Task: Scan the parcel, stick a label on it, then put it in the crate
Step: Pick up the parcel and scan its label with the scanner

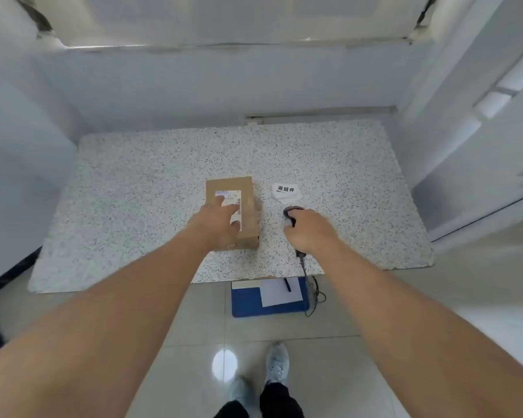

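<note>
A small brown cardboard parcel point(248, 206) with a white shipping label on top lies near the middle of the speckled table point(133, 191). My left hand point(218, 221) rests flat on the parcel's near left part, fingers spread over the label. To its right, my right hand point(308, 230) is closed around the handle of a black barcode scanner point(292, 212), whose head points away from me. Just beyond the scanner lies a small stack of white labels point(286, 191) with black characters. The crate is not in view.
A blue tray-like object point(248, 303) with white paper and a pen on it sits on the tiled floor under the table's near edge. The scanner's cable point(313, 292) loops down beside it. White walls close in on three sides. My shoes are below.
</note>
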`<state>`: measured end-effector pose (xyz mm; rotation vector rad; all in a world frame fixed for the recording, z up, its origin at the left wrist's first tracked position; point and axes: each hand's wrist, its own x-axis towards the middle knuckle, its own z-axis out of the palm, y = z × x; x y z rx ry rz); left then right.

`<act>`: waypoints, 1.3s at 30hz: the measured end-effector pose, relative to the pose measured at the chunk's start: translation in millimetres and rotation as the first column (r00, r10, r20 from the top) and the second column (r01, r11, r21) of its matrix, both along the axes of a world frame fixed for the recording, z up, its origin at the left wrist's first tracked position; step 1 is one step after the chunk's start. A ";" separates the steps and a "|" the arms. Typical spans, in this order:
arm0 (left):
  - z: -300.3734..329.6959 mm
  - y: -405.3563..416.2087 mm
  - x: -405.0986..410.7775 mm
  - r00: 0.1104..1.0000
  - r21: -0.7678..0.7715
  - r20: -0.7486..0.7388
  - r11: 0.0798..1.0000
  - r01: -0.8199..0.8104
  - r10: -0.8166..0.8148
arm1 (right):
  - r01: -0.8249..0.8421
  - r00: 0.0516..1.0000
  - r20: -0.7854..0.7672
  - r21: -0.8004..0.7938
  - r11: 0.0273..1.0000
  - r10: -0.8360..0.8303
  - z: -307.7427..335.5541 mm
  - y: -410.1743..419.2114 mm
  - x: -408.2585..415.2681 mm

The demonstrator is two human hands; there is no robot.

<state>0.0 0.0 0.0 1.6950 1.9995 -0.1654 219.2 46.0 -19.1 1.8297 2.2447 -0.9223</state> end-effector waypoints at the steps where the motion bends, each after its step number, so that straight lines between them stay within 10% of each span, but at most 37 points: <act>1: -5.3 3.6 -0.1 1.000 -0.023 0.000 1.000 -0.003 0.003 | 0.002 1.000 0.015 -0.017 1.000 -0.001 -4.6 4.1 -0.3; 19: -117.7 28.3 -20.7 0.918 0.049 0.224 0.936 -0.347 0.329 | 0.292 0.957 0.051 -0.155 0.944 -0.287 -105.1 33.9 -6.2; 31: -133.5 25.5 -32.4 0.312 -0.366 0.580 0.583 -0.725 0.752 | 0.576 0.812 -0.055 -0.084 0.813 -0.581 -137.6 37.2 -17.7; 35: -134.5 28.0 -28.2 0.372 -0.251 0.693 0.691 -0.678 0.617 | 0.561 0.821 -0.047 -0.119 0.819 -0.569 -131.6 41.2 -19.3; 39: -125.4 31.2 -20.3 0.678 -0.021 0.616 0.869 -0.494 0.401 | 0.512 0.834 -0.191 -0.082 0.855 -0.517 -121.7 42.4 -21.7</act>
